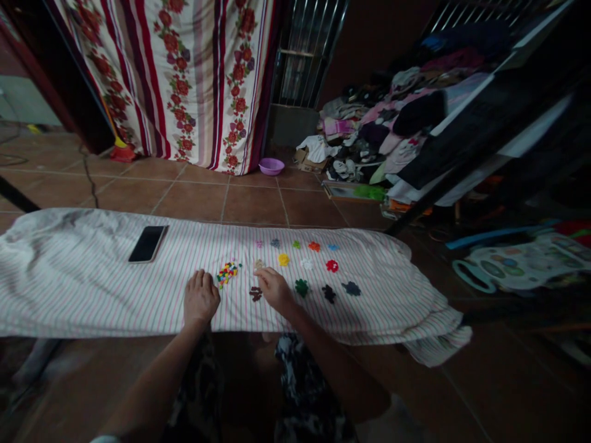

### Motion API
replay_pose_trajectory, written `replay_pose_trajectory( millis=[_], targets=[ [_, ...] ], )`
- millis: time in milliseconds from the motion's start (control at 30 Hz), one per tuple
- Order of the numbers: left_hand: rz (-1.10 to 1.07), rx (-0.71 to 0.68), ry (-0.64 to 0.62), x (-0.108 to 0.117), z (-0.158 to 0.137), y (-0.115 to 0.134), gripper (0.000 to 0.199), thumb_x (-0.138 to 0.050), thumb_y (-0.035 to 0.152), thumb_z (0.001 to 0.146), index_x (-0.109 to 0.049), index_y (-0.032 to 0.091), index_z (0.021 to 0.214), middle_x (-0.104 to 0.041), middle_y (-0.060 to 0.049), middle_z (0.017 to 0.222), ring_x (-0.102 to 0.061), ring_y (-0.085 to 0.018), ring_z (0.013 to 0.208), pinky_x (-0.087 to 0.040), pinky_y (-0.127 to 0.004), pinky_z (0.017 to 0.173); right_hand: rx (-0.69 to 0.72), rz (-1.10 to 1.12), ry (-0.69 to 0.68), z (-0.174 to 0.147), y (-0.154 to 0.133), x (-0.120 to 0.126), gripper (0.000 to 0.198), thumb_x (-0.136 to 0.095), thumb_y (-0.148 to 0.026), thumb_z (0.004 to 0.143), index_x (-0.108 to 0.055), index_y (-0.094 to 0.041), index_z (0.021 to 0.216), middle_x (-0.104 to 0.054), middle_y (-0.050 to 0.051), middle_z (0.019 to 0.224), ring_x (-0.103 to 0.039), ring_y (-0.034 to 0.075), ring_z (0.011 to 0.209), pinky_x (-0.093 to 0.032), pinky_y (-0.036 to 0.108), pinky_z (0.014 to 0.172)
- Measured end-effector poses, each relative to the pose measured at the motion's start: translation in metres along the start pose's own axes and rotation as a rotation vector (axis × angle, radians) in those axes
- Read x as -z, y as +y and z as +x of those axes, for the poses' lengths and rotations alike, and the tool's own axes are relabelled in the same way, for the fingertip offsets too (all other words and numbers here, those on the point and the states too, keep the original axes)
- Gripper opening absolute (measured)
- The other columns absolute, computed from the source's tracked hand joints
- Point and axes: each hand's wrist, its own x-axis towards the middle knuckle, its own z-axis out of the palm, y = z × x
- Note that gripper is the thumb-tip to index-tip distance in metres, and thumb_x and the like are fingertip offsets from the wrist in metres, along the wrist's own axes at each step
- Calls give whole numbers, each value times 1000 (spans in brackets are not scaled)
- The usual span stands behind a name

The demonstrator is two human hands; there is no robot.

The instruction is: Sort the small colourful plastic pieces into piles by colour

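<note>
My left hand (202, 296) lies palm down on the striped cloth, holding nothing I can see. Just right of it is a mixed pile of small coloured pieces (226, 275). My right hand (276, 290) pinches thumb and forefinger together beside a small beige pile (259, 264); what lies between the fingertips is too small to tell. Below it sits a brown pile (255, 293). Single-colour piles spread around it: yellow (283, 259), white (306, 264), red (332, 266), dark green (301, 287), black (329, 293) and dark grey (351, 288).
Along the far side run smaller piles, including orange (314, 246) and light green (296, 244). A phone (148, 244) lies at the left on the striped cloth (92, 283). Beyond, on the tiled floor, are a purple basin (271, 166) and heaped clothes (369, 129).
</note>
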Motion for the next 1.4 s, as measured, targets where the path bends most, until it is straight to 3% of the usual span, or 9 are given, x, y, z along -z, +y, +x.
replay_pose_trajectory(
  millis=[167, 600, 833, 1400],
  targets=[
    [-41, 22, -19, 1, 0, 1, 30, -42, 19, 88, -61, 10, 108, -60, -22, 127, -51, -33, 126, -41, -48, 105, -79, -60, -181, 21, -17, -25, 36, -47, -9, 88, -71, -21, 113, -71, 7, 112, -64, 19, 106, -47, 31, 98],
    [-24, 42, -31, 3, 2, 3, 30, -41, 20, 88, -61, 9, 109, -61, -20, 127, -52, -34, 127, -41, -47, 106, -158, -182, -316, 64, -21, -57, 42, -45, -9, 90, -69, -21, 122, -68, 7, 122, -61, 17, 114, -43, 26, 100],
    [-54, 53, -31, 2, 1, 4, 31, -41, 20, 88, -61, 10, 110, -60, -21, 129, -51, -33, 128, -39, -47, 107, -181, -201, -324, 68, -24, -59, 40, -46, -8, 90, -67, -21, 122, -68, 8, 119, -61, 17, 112, -43, 26, 98],
    [-53, 38, -41, 4, 1, 4, 30, -41, 20, 88, -59, 11, 110, -60, -21, 128, -51, -33, 127, -40, -48, 105, -206, -167, -279, 70, -28, -63, 21, -56, -12, 87, -66, -20, 103, -71, 5, 107, -62, 17, 100, -43, 27, 88]
  ],
)
